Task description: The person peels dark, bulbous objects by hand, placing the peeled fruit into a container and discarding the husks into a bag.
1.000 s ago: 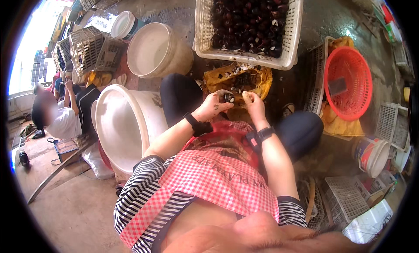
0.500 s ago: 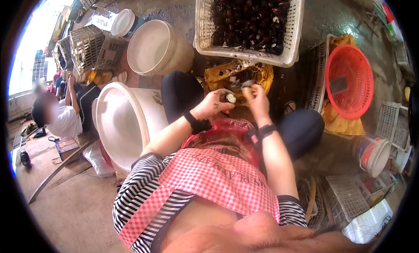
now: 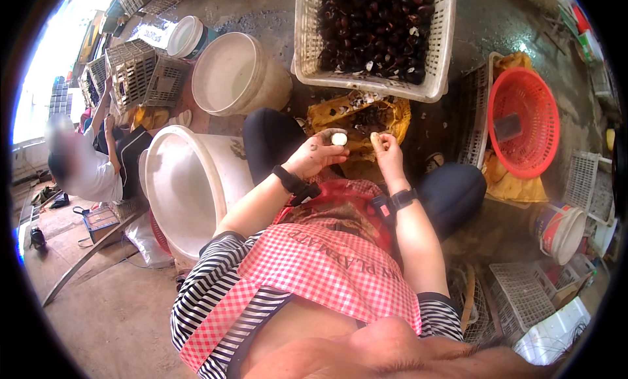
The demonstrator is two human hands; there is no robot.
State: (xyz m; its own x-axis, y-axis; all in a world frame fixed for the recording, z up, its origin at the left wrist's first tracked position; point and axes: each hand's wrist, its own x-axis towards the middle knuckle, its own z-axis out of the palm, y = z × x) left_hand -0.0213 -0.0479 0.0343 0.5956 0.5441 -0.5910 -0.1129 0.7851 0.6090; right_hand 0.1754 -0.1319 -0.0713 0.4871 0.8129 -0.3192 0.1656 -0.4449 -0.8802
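Note:
My left hand (image 3: 309,158) is closed round a water chestnut (image 3: 339,139), whose white peeled face points up between thumb and fingertips. Just to its right, my right hand (image 3: 390,160) is pinched, apart from the water chestnut; what its fingers hold, if anything, cannot be made out. Both hands are above my lap, near a yellow bag (image 3: 400,122) with peel scraps inside. Beyond it stands a pale plastic crate (image 3: 443,42) holding many dark, unpeeled water chestnuts (image 3: 373,32) with a few white bits among them.
A large white bucket (image 3: 235,158) lies tipped by my left leg, with another pale bucket (image 3: 278,85) behind it. On the right are a red basket (image 3: 548,127), a paint-type bucket (image 3: 564,235) and grey crates (image 3: 520,294). Another person (image 3: 95,163) sits at far left.
The dark piece at my right fingers is gone from there, and that hand has drawn slightly down. The water chestnut in my left hand now shows a whiter face. The person at left raised an arm.

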